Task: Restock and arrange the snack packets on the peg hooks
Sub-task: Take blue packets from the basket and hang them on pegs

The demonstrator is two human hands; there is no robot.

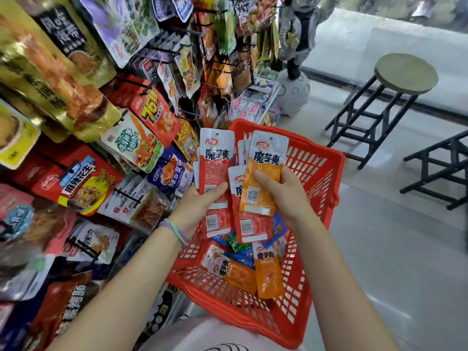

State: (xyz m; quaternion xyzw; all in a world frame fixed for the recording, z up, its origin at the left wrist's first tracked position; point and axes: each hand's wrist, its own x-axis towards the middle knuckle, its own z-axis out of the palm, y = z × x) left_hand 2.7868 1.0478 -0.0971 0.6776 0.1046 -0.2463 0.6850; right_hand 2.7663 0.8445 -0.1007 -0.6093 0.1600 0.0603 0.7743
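We stand over a red plastic basket [314, 178], and both our hands hold snack packets above its middle. Our left hand [200, 201] grips a fan of red packets [215, 163], thumb pressed across the front one. Our right hand [281, 191] pinches an orange packet [260, 183] upright, thumb on its face, with more packets stacked behind it. A red packet [249, 224] hangs between the two hands. Near the basket's near edge lie two orange packets [268, 272] on the bottom, beside blue and green ones [240, 247]. To our left, the peg hooks [126, 196] carry crowded rows of snack bags. A round stool [405, 72] stands on the floor beyond the basket's far right corner.
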